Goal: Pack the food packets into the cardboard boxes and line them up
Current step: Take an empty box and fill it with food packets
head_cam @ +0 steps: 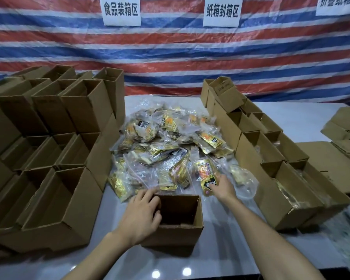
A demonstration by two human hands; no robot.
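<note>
An open, empty cardboard box (pixel 180 229) stands on the table in front of me. My left hand (pixel 142 216) grips its left wall, fingers curled over the rim. Behind it lies a heap of food packets (pixel 160 142), gold sachets in clear plastic bags. My right hand (pixel 222 185) grasps one food packet (pixel 205 174) at the heap's near right edge, to the right of the box. Rows of boxes at the right (pixel 287 190) hold packets inside.
Stacks of empty open boxes (pixel 49 158) fill the left side of the grey table (pixel 220 259). More flat and folded cartons (pixel 343 150) lie at the far right. A striped tarpaulin with paper signs (pixel 121 11) hangs behind.
</note>
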